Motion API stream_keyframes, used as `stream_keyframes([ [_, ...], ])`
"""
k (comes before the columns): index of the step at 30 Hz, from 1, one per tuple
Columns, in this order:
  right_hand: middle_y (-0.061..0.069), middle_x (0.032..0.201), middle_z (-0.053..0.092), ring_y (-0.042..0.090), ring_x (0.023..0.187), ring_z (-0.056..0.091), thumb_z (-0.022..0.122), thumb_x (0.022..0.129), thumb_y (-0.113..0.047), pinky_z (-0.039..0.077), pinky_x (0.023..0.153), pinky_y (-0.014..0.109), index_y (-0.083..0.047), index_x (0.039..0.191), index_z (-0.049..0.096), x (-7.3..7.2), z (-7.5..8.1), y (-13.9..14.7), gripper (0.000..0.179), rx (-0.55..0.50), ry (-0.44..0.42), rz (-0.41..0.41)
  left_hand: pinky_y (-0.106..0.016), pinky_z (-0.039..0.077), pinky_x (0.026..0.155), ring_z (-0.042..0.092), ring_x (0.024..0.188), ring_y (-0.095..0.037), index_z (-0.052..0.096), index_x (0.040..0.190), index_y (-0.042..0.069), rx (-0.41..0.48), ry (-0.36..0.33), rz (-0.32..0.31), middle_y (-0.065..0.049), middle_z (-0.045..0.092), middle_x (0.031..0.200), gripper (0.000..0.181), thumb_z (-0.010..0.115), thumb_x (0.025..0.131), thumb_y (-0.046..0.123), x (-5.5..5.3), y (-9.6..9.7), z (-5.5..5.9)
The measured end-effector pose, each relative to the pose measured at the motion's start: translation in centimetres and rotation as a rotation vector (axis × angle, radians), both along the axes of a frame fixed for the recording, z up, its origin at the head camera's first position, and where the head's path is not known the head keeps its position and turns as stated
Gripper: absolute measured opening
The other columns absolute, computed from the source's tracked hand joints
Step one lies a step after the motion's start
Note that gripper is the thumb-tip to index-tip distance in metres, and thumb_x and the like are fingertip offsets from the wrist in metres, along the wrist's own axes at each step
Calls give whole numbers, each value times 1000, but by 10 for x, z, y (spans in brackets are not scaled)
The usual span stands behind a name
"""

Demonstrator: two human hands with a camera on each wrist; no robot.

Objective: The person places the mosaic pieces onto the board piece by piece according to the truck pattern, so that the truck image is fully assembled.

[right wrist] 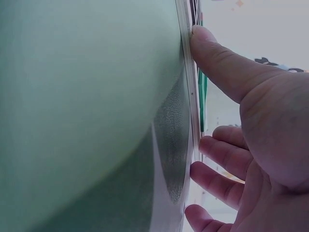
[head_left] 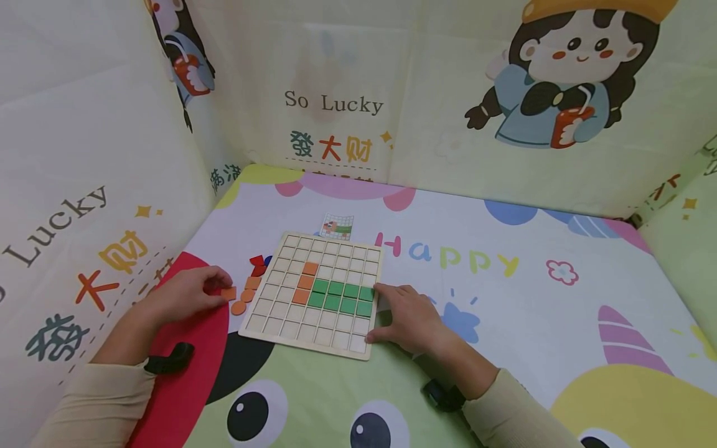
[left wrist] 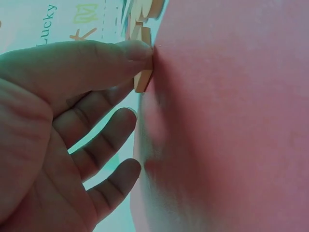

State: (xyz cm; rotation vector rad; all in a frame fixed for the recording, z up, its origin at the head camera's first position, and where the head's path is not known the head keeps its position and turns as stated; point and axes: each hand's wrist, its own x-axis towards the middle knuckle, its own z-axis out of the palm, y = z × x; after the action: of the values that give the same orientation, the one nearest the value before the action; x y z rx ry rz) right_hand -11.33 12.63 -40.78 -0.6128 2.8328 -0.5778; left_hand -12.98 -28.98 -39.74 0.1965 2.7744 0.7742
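Note:
My left hand (head_left: 187, 294) pinches an orange square tile (head_left: 229, 294) between thumb and fingertips, left of the wooden grid board (head_left: 299, 351). In the left wrist view the tile (left wrist: 143, 81) stands on edge under my thumb, its other fingers spread loosely. On the board, green square tiles (head_left: 335, 303) form two rows, and a slanting column of orange tiles (head_left: 310, 268) lies at their left end. My right hand (head_left: 411, 317) rests against the board's right edge, thumb near the front corner and fingers farther back. The right wrist view shows its fingertips along the board's rim (right wrist: 192, 92).
Loose orange pieces (head_left: 238, 308), red pieces (head_left: 257, 261) and a partly hidden blue piece (head_left: 268, 261) lie just left of the board. Behind it is a small pattern card (head_left: 337, 226). A printed cloth (head_left: 448, 218) covers the table, with printed sheets (head_left: 347, 62) rising around it.

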Motion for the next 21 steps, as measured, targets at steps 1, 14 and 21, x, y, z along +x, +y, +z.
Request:
stream_keyframes([
  [1,6,140,57,32,129,47,85,73,-53,42,97,55,-12,147,48,0,0,0,92,-1,-1,0,-40,59,66,58,96,-38,62,117,-1,-3,0,3,-17,61,105,52,87,75,15,0,0,0],
  [14,7,139,57,33,129,47,85,73,-53,42,97,56,-11,147,48,1,2,0,93,-5,-2,3,-41,59,67,59,95,-38,62,117,-2,-56,67,51,-20,63,106,49,85,79,20,-5,3,1],
  [21,7,140,57,33,130,47,85,73,-53,42,98,57,-11,147,48,1,3,0,93,-6,-3,2,-36,57,66,57,93,-33,65,116,2,-37,76,34,-19,62,108,42,81,83,23,-7,17,10],
])
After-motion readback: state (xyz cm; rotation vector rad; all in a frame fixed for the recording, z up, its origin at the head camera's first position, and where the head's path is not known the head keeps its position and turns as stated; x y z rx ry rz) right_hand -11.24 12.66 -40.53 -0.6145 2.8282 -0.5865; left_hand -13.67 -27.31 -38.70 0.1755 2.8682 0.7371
